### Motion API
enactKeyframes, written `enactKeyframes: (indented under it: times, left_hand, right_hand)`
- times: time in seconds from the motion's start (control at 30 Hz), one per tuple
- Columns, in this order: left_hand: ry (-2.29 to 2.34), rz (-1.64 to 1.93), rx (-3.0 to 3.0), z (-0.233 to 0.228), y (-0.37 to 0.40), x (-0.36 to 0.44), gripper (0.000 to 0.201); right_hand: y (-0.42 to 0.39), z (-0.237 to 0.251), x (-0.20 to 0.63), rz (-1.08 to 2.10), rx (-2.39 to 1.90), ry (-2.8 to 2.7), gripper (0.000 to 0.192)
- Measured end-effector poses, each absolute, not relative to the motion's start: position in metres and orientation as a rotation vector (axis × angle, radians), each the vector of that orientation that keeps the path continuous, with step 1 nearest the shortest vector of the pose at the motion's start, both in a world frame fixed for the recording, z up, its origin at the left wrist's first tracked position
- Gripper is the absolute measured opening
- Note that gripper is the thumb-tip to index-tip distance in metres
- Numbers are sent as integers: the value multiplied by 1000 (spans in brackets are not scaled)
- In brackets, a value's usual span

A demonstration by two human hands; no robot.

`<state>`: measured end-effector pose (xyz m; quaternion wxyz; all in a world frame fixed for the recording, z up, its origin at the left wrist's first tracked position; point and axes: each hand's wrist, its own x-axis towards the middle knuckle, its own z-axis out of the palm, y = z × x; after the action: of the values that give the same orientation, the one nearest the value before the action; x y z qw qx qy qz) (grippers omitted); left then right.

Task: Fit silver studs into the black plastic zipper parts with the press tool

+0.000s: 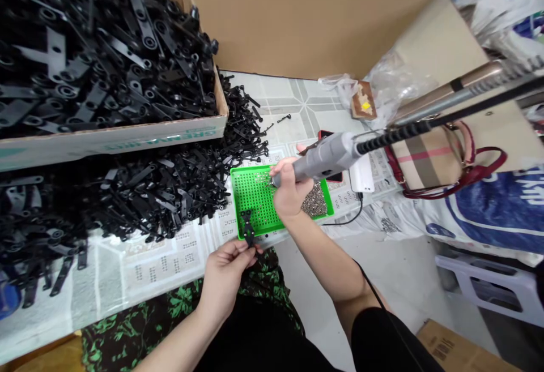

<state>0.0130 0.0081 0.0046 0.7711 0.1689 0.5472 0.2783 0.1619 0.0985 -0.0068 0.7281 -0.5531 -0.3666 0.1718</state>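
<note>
left hand point(227, 267) pinches bracket point(247, 229) by its low end, looks light, stiff | right hand point(289, 188) fist-wraps driver point(327, 157), heavier

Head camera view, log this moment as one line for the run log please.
left hand: pinches black bracket | right hand: grips grey screwdriver, tip over green tray | screws on tray

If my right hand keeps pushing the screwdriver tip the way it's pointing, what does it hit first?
Most likely the green tray. The right hand holds the grey screwdriver angled down and left, its tip over the tray's perforated surface; whether it already touches is unclear.
</note>
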Motion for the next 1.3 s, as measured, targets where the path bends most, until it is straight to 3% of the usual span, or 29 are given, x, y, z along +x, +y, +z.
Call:
enactKeyframes:
  times: [0.33, 0.6, 1.3]
  left_hand:
    - [1267, 510, 461, 5, 14, 12, 25]
    - [1268, 529, 511, 1, 14, 12, 23]
    - [1241, 537, 534, 1, 15, 11, 21]
  right_hand:
    - [92, 10, 171, 495, -952, -805, 29]
    - [31, 39, 137, 950, -764, -858, 36]
    - [25, 31, 122, 922, -794, -935, 37]
